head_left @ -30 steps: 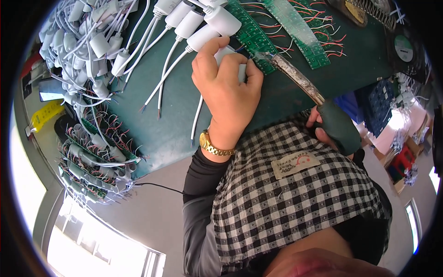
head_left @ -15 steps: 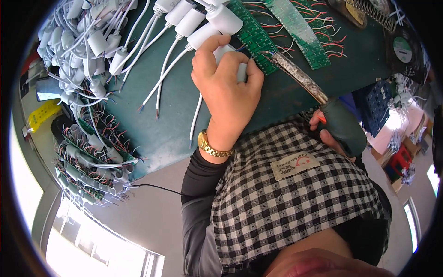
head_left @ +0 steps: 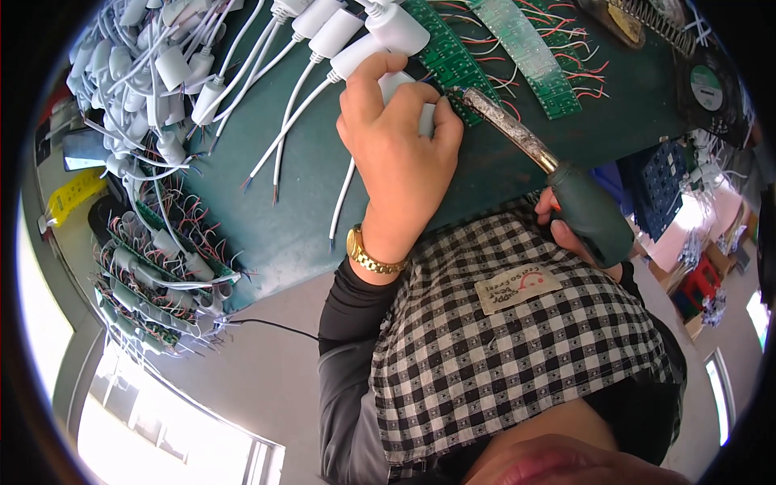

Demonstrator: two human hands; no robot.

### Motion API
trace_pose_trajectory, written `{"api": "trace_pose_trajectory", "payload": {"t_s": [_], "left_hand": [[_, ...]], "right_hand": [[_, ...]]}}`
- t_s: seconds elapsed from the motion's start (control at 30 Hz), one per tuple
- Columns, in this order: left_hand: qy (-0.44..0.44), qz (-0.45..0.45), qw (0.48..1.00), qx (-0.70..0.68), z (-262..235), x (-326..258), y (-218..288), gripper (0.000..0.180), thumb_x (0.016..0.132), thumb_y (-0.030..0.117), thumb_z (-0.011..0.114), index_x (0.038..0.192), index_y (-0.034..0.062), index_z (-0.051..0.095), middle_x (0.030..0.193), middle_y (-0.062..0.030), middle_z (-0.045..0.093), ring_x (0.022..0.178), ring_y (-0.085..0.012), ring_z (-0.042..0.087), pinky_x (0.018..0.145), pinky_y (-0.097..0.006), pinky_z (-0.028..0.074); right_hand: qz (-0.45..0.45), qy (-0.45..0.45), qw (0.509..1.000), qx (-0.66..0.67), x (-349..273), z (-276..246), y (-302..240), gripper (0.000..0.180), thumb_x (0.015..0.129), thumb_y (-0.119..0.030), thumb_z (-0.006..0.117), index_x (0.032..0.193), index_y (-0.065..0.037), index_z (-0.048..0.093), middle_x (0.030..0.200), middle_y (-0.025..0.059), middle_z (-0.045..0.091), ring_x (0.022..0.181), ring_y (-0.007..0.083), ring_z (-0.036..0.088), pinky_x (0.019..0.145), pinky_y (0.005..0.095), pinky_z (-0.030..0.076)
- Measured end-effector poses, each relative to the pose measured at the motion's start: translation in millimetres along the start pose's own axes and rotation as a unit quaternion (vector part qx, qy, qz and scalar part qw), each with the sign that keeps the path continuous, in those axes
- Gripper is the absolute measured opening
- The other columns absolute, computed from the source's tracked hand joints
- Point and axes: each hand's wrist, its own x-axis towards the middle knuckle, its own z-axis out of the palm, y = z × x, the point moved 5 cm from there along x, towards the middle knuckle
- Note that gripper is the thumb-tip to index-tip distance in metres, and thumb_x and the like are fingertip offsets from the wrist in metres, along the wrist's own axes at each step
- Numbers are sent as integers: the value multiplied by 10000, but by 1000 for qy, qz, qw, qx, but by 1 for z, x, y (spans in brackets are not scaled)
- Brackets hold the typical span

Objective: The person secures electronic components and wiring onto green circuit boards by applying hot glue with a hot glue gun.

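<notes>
My left hand (head_left: 400, 149) has its fingers curled round a white cylindrical cable housing (head_left: 394, 83), partly hidden behind them; a white cable (head_left: 343, 202) hangs below. My right hand (head_left: 562, 226) grips the dark green handle of a soldering iron (head_left: 511, 125), and the handle covers much of that hand. The iron's tip lies over the edge of a green circuit board strip (head_left: 453, 56), close to my left fingertips. Whether the tip touches a wire there is too small to tell. More white housings with cables (head_left: 335, 36) lie in a row beyond my left hand.
Another green circuit board strip (head_left: 529, 56) with red and white wires lies to the right. Heaped white cable housings (head_left: 133, 77) fill the far left; wired boards (head_left: 162, 283) are stacked below them. A coiled spring holder (head_left: 651, 24) and dark reel (head_left: 707, 89) stand at far right.
The soldering iron has shifted left and slightly up, bringing its tip nearer my left fingertips over the board. My left hand has hardly moved.
</notes>
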Motion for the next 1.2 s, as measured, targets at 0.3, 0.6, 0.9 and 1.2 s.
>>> {"api": "trace_pose_trajectory", "payload": {"t_s": [0.3,0.6,0.9,1.2], "left_hand": [[-3,-25,999,22,1,0,-2,152,612,35,686,728,76,596,1109,-83,513,942,-293,506,765,-397,371],[-3,-28,999,16,2,1,-2,148,608,41,692,717,79,599,1110,-84,516,945,-295,508,757,-397,379],[2,-15,1000,14,1,1,-3,143,611,43,689,722,77,606,1104,-88,522,958,-297,511,765,-404,391],[1,-24,1000,8,1,2,-3,138,606,43,693,712,75,611,1098,-89,530,977,-295,512,776,-402,390]], "right_hand": [[36,-19,999,-6,0,-5,3,309,876,-204,556,1079,18,486,946,126,552,838,175,547,769,306,448],[-39,10,986,-159,7,0,-39,343,903,-200,520,1135,45,455,955,144,554,833,194,565,764,317,459],[-71,10,989,-126,7,4,-36,397,907,-161,520,1222,70,450,957,149,555,809,197,559,751,330,471],[-89,58,992,-74,10,5,-21,342,867,-126,550,1174,10,488,918,112,559,752,153,546,716,294,469]]}}
